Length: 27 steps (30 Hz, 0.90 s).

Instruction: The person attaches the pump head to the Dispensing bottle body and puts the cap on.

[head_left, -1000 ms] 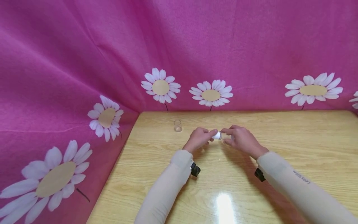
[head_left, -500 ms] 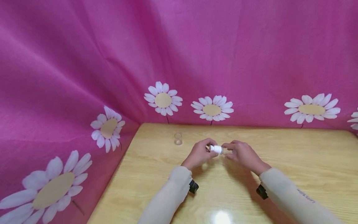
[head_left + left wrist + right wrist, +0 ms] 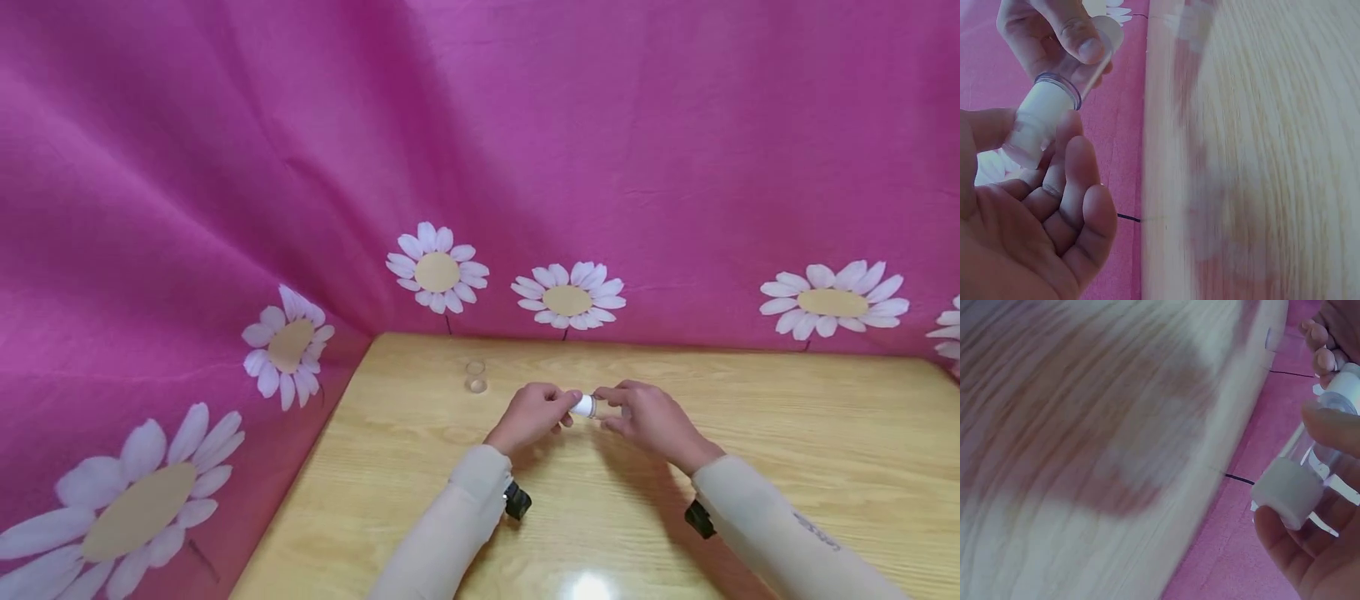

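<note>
Both hands hold a small clear-and-white bottle (image 3: 583, 406) on its side above the table. In the head view, my left hand (image 3: 528, 417) pinches its white end between thumb and fingers. In the left wrist view, the white collar (image 3: 1046, 103) leads to a translucent tip near my left fingers. My right hand (image 3: 656, 423) grips the clear body from the other side. The bottle's white base (image 3: 1288, 490) lies against the right fingers in the right wrist view. A short clear cap or cup (image 3: 476, 379) stands on the table, left of the hands.
The light wooden table (image 3: 420, 450) ends at a magenta cloth (image 3: 675, 167) printed with white daisies, behind it and at the left. Black wrist cameras sit under both forearms. Glare shows near the table's front.
Half a second ago the left fingers were spread and the white tip showed; now the left thumb covers it again. The right hand keeps its grip. The head view tilted upward from a second ago.
</note>
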Tool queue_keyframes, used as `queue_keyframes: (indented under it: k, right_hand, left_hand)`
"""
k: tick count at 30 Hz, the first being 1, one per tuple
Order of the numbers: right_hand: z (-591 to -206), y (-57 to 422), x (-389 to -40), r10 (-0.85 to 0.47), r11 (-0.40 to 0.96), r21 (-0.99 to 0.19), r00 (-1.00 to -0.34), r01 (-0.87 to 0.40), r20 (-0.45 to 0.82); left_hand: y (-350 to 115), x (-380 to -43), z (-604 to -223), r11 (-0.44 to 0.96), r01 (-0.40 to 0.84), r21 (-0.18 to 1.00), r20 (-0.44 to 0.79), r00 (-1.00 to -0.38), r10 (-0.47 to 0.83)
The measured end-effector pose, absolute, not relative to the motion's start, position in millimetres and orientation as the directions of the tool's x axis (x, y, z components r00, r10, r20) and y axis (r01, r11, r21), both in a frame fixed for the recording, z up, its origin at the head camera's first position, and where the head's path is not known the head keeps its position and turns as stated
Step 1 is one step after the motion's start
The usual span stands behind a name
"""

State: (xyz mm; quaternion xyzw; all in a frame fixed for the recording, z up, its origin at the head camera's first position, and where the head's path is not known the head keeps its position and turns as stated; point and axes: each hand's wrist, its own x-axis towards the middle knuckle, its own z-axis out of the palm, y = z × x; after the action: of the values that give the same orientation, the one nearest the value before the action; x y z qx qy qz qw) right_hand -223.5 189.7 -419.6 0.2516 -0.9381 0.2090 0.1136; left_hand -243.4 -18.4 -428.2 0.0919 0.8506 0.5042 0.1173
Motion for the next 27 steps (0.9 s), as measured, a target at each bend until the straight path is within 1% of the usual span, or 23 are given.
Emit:
queue_keyframes:
  k: [3, 8, 13, 16, 20, 22, 27]
  right_hand:
    - [-420, 190, -224, -0.444, 0.78, -0.325, -0.839, -0.534, 0.314]
    - [-418, 188, -226, -0.49, 0.752, -0.343, -0.825, -0.563, 0.281]
    - [-417, 184, -230, -0.511, 0.725, -0.386, -0.822, -0.57, 0.252]
    - [-416, 180, -232, -0.495, 0.728, -0.412, -0.836, -0.547, 0.235]
    - [-415, 178, -232, -0.468, 0.742, -0.432, -0.858, -0.512, 0.213]
    - [-414, 178, -232, -0.46, 0.74, -0.445, -0.862, -0.504, 0.212]
    - [-412, 176, -235, -0.426, 0.719, -0.524, -0.885, -0.457, 0.188]
  left_hand:
    - [-20, -243, -424, 0.509, 0.062, 0.859, -0.107, -0.949, 0.297]
    - [-26, -241, -419, 0.562, 0.104, 0.821, -0.104, -0.939, 0.326]
    - [-43, -237, -420, 0.513, 0.102, 0.852, -0.09, -0.937, 0.337]
    - [-60, -235, -419, 0.498, 0.106, 0.86, -0.077, -0.94, 0.332]
    - [-77, -230, -420, 0.533, 0.112, 0.839, -0.091, -0.936, 0.34]
    - [-81, -228, -421, 0.552, 0.117, 0.826, -0.09, -0.938, 0.334]
    - [-79, -225, -426, 0.556, 0.147, 0.818, -0.066, -0.937, 0.344]
